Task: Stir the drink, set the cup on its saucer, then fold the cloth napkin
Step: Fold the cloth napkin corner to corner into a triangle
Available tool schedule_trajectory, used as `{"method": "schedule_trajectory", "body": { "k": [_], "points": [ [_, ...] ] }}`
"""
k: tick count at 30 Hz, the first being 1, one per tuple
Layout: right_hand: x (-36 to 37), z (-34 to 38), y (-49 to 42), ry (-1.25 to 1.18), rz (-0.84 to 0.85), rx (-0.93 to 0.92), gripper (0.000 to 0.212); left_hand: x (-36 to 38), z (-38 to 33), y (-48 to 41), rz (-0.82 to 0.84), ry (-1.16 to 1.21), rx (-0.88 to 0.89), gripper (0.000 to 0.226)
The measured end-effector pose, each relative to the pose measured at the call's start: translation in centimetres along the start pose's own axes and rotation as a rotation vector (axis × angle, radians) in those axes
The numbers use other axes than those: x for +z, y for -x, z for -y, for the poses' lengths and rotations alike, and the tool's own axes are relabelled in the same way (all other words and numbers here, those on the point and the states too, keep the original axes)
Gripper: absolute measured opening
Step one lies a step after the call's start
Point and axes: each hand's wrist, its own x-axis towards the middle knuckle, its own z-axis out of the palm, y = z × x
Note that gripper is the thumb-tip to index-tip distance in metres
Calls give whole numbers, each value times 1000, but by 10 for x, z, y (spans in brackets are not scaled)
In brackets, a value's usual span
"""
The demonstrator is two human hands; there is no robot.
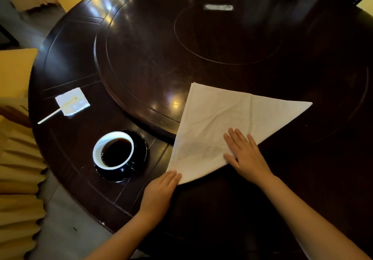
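Coffee cup (113, 152) sits on its saucer (141, 148), left of the fingers. Cloth napkin (228, 126) is folded into a triangle; further folds likely remain. Right hand (245, 155) presses flat on it, fingers spread; left hand (159, 191) rests flat at its near corner, gripping nothing.

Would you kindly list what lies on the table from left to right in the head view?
Stir stick → paper square → cup on its saucer → left hand → cloth napkin → right hand.

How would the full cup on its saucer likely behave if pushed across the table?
The cup would probably slop, since dark drink sits fairly high inside. It sits off-centre on the glossy saucer, so it may skate. The polished table would likely let both glide.
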Motion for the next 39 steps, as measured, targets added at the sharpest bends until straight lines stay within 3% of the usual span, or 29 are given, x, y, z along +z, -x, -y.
{"method": "schedule_trajectory", "body": {
  "k": [3,6,13,21,26,34,39],
  "points": [
    [2,2,18,-12,-8,-54,75,-10,3,10,-38,62,-38,53],
    [0,-2,28,-30,-53,-99,81,-31,8,14,-57,112,-2,21],
    [-7,4,20,-378,-416,81,31,-94,8,-42,-88,552,-252,25],
    [-10,4,18,-338,-465,312,10,-118,30,-144,-59,905,-484,4],
    [-17,-3,17,-406,-378,471,11,-103,40,-206,28,1004,-619,14],
    [-15,3,13,-480,-351,647,18,-49,57,-275,120,833,-747,15],
    [-16,7,8,-482,-355,730,24,-17,65,-301,205,669,-755,27]
  ]
}}
